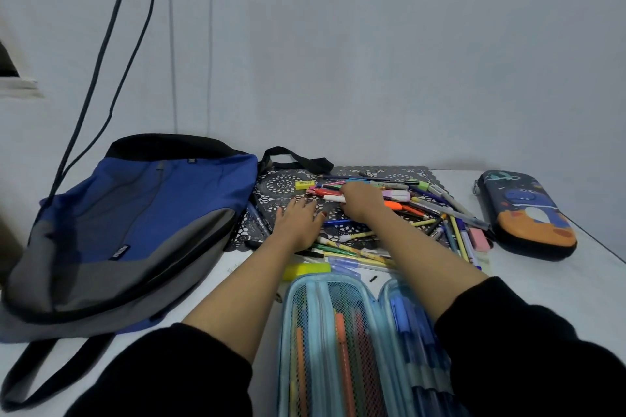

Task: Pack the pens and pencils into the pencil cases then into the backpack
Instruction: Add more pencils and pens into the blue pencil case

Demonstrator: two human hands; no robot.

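I found the pens and pencils (416,210) in a loose heap on the black lace mat (281,186), mid-table. The right hand (360,200) sat on the heap's far part, fingers curled round a white marker (330,198). The left hand (298,218) lay flat on the mat just beside it, fingers spread, holding nothing. Nearest me the light blue pencil case (325,332) lay open, pens in its mesh pockets. The dark printed pencil case (528,213) lay closed at the right and the blue and grey backpack (135,230) at the left, both on the white table (559,281).
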